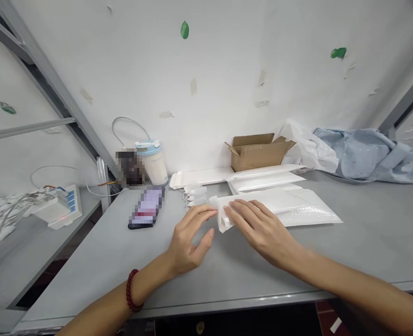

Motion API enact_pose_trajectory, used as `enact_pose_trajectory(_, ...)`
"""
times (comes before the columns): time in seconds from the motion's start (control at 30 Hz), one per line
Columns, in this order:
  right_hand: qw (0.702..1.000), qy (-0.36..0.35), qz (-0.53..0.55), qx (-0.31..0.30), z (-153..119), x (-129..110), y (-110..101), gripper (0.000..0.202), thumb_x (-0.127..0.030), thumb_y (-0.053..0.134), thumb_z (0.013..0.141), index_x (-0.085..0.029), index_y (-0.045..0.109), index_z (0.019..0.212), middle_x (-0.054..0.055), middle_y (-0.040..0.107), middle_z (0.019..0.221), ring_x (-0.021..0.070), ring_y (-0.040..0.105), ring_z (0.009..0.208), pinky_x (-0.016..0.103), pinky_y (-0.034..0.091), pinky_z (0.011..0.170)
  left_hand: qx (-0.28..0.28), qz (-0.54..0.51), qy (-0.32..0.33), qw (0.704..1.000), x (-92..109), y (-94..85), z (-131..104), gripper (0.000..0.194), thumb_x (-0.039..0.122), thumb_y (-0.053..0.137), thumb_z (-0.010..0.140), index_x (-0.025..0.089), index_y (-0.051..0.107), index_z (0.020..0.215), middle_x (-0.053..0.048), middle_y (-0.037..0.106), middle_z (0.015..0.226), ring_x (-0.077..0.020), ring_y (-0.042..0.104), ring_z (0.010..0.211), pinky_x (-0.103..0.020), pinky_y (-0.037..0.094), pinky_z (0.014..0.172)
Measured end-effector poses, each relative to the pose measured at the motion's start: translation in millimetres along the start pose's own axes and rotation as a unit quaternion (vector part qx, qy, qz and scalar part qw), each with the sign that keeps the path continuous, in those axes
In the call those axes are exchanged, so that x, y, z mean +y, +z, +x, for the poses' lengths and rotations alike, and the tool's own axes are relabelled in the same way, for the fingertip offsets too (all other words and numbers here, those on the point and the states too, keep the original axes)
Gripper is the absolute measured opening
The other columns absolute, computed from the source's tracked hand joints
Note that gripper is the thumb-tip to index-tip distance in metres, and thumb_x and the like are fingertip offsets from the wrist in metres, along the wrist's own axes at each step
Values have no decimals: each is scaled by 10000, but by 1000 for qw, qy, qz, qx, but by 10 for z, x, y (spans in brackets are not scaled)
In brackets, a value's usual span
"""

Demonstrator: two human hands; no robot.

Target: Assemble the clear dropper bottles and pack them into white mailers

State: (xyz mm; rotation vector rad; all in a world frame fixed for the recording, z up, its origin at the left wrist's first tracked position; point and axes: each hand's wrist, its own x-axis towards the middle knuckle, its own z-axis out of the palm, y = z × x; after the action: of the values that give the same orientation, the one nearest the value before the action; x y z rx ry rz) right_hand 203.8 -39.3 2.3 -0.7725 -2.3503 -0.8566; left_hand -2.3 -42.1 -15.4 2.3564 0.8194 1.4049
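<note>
A white padded mailer (309,205) lies on the grey table (353,252), its left end with an opened flap. My right hand (258,228) rests on top of that left end, fingers stretched out and spread. My left hand (192,240) is beside the flap, its fingertips at the edge and the thumb held apart; nothing is gripped in it. More white mailers (269,181) are stacked just behind. Several small white items with cords (196,193) lie left of the mailer, beyond my left hand.
A phone (147,205) and a blue-lidded cup (154,163) are at the left. An open cardboard box (260,154), a white plastic bag (307,147) and blue cloth (363,154) line the back. A power strip (66,205) and cables sit on the side table.
</note>
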Motion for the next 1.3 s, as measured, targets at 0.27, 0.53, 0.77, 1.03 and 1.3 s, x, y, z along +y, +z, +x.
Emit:
enact_pose_trajectory(0.27,992,-17,78,97,48,-29,-18,260,-13,352,866,-38,607,906,144,675,831,212,622,876,345,515,762,-7,86,57,995,-122,158,-29,358,83,505,837,151,528,1188,-133,609,1119,-220,547,1068,-407,480,905)
enact_pose_trajectory(0.53,990,-35,85,105,17,-59,-69,296,-23,319,856,-86,604,906,118,685,874,199,616,879,364,464,767,-89,116,8,989,-121,211,-54,324,105,417,853,177,589,1118,-122,651,1048,-234,579,1012,-386,468,881)
enact_pose_trajectory(0.77,979,75,-12,191,-14,92,-64,210,-112,573,803,-163,548,1005,151,606,1136,265,492,1145,441,383,897,44,50,-128,990,-43,122,258,143,265,551,818,194,674,807,-46,630,674,-182,567,666,-280,440,662)
enact_pose_trajectory(1.03,982,131,-32,133,-1,370,33,188,-98,479,861,-140,512,1041,120,635,993,226,545,961,341,411,779,17,-241,-354,903,25,493,873,293,387,621,749,133,562,615,45,447,478,-74,381,424,-202,278,408)
enact_pose_trajectory(1.3,938,290,-96,-167,-41,623,127,161,-78,398,865,-134,549,866,82,609,762,196,558,665,274,267,462,-20,-341,-490,802,-34,840,920,320,293,644,768,129,504,531,44,434,412,-42,357,357,-176,233,342)
